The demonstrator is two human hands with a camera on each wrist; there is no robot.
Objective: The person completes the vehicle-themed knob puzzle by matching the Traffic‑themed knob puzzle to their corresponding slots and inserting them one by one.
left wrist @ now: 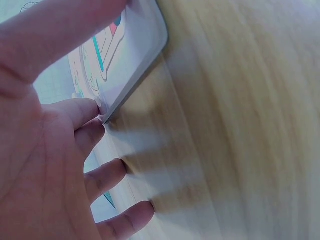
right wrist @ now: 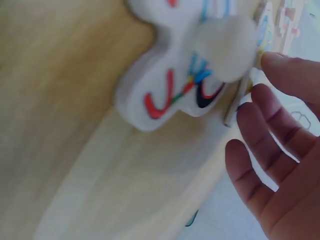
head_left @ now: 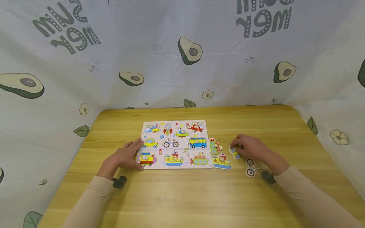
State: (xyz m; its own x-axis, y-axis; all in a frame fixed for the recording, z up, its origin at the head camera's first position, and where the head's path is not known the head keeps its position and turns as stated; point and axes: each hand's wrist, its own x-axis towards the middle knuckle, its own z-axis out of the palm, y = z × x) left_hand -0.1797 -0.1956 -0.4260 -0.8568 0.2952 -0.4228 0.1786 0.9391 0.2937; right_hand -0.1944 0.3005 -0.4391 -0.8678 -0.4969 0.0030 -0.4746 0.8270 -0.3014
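Note:
A flat peg puzzle board (head_left: 159, 153) with vehicle pictures lies on the table. My left hand (head_left: 125, 155) rests at its left edge, fingers extended; in the left wrist view the thumb lies over the board's corner (left wrist: 150, 37). Right of the board, my right hand (head_left: 251, 148) pinches a yellow car puzzle piece (head_left: 235, 155) between thumb and fingers. That piece is partly covered by the hand. A bicycle puzzle piece (head_left: 251, 169) with a round knob (right wrist: 227, 47) lies just below the right hand. Between board and hand are a submarine piece (head_left: 213, 147) and a ship piece (head_left: 222, 164).
Knobbed pieces sit in the board, among them a bus (head_left: 194, 143), a helicopter (head_left: 196, 127) and a train (head_left: 146, 159). A wooden table (head_left: 182, 196) holds everything. White cloth (head_left: 159, 38) printed with avocados hangs behind and at both sides.

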